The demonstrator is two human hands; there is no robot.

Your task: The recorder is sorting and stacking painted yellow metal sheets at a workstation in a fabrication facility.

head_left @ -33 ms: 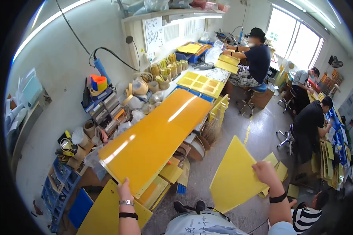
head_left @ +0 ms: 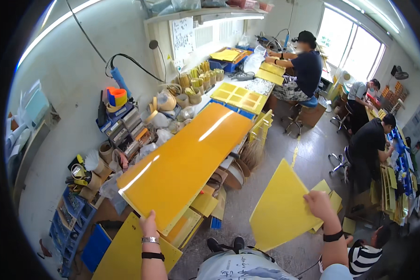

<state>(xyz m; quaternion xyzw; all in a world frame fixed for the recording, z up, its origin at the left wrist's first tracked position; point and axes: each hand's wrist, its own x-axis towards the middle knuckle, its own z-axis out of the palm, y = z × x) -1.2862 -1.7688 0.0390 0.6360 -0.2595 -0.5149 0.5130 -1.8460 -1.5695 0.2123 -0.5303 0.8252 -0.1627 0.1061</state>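
Note:
My left hand [head_left: 149, 225] closes on the near edge of a large orange panel [head_left: 186, 163], with one digit over its top face. The long glossy panel lies slanting across the bench, away to the right. Out to the right, over the floor, my right hand [head_left: 320, 205] pinches the right edge of a thin yellow sheet [head_left: 280, 205]. That sheet hangs tilted in the air, apart from the bench. Most fingers of both hands are hidden.
Below my left arm leans another yellow board [head_left: 126, 252]. More yellow sheets [head_left: 331, 200] lie on the floor beyond my right hand. Bench clutter includes drawers [head_left: 126, 128] and tape rolls. A seated co-worker [head_left: 305, 70] is at the far bench; a person in stripes [head_left: 366, 256] is close right.
My right hand and the yellow sheet have shifted slightly to the right, the sheet's top corner a little higher. The orange panel and my left hand have moved slightly.

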